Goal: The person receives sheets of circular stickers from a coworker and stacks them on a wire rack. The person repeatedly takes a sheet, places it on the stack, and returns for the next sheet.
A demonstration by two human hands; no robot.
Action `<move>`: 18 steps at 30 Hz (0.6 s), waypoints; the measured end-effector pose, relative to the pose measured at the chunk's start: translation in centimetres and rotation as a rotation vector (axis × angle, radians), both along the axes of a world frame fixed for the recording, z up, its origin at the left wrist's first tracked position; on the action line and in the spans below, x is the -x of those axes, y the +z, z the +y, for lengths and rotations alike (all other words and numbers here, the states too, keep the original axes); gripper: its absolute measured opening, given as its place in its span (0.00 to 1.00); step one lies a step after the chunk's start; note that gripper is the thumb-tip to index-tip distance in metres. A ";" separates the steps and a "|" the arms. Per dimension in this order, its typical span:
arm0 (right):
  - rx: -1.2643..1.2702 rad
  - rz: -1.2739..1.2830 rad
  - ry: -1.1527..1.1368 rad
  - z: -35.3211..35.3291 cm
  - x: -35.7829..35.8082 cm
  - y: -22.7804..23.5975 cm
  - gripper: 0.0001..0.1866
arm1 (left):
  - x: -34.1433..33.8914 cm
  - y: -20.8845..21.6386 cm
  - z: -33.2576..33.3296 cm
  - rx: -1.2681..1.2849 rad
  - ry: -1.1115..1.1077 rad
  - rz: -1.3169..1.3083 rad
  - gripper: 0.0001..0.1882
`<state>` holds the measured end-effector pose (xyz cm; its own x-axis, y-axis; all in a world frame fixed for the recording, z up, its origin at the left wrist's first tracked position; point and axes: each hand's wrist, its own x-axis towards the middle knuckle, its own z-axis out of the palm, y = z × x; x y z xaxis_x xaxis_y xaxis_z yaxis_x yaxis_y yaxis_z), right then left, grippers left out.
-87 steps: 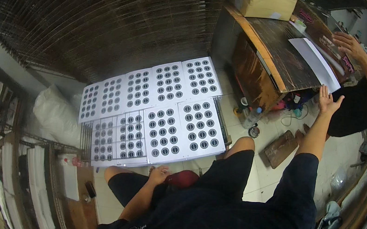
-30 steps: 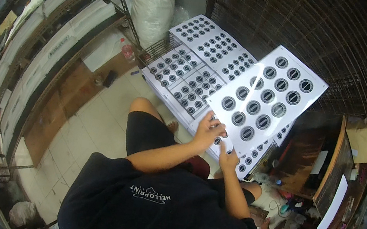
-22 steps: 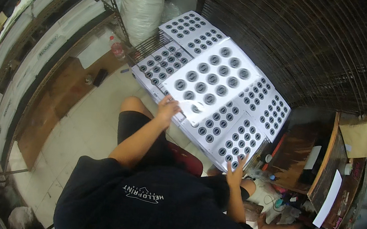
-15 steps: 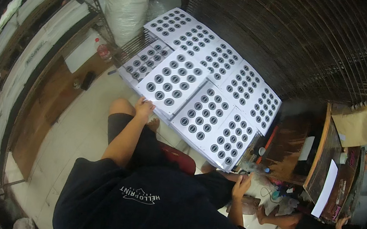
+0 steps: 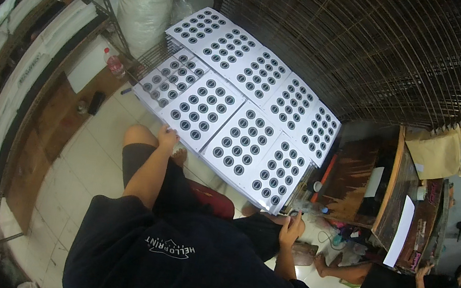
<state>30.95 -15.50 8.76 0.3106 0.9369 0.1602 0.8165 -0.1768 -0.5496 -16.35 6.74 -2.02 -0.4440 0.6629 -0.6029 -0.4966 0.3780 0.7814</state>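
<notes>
White printed sheets (image 5: 260,80) with rows of dark round designs lie side by side on a wire rack shelf in front of me. My left hand (image 5: 168,135) is at the near edge of one printed sheet (image 5: 197,110), its fingers closed on that edge. This sheet rests beside a neighbouring sheet (image 5: 243,140) and overlaps the sheets at the left. My right hand (image 5: 290,232) is below the shelf's near right corner, apart from the sheets. Its fingers are closed around something small and dark that I cannot make out.
Raised wire shelves (image 5: 338,47) stand behind the sheets. On the left are a long shelf unit (image 5: 31,175) and a bottle of red drink (image 5: 114,64). A wooden cabinet (image 5: 390,184) stands at the right, with another person's leg (image 5: 345,272) near it. A white sack (image 5: 145,8) is at the back.
The sheet at my left hand was tilted up and shifted right; now it lies flatter, lined up with its neighbours. The whole view has shifted slightly. The other person's arm has moved.
</notes>
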 end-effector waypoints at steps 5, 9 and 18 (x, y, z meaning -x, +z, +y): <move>-0.062 -0.068 0.047 0.1 -0.5 -0.7 0.26 | -0.3 -0.3 0.5 0.024 -0.026 0.030 0.20; -0.035 -0.034 0.027 0.1 -0.3 -0.5 0.26 | -0.3 -1.1 0.8 0.023 -0.028 0.037 0.20; -0.012 -0.029 0.024 -0.1 -0.4 -0.8 0.26 | -0.6 -0.5 1.1 0.027 -0.064 0.057 0.18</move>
